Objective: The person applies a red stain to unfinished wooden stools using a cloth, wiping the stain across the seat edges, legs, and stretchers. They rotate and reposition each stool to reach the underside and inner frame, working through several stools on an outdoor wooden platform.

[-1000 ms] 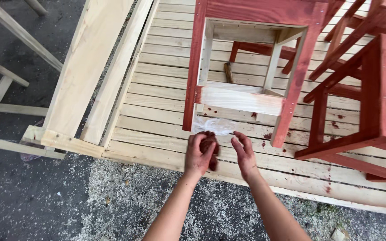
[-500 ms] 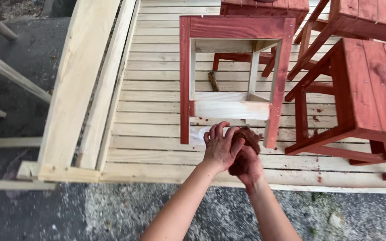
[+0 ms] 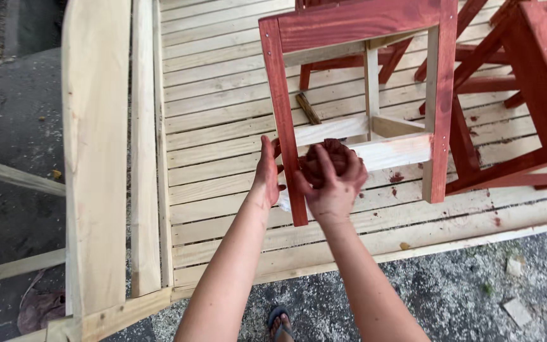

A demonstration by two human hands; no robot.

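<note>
Risen, right hand [image 3: 332, 180] grips stained rag [image 3: 324, 161], half hidden; left hand [image 3: 267, 171] spread wide.

Red-stained stool [image 3: 362, 82] loses its top to the upper frame edge; a second red piece [image 3: 527, 95] runs off right. Right hand [image 3: 332, 180] hides most of the dark wad [image 3: 324, 161].

We take the stool frame [image 3: 362, 95] as landmark, standing on the slatted platform [image 3: 223, 76]. Before its near left leg we find our left hand [image 3: 267, 170] and, just right of it, our right hand [image 3: 332, 180] around a rag [image 3: 324, 158]. Planks [image 3: 96, 158] lie left of the frame; a second stool [image 3: 527, 82] stands right.
</note>
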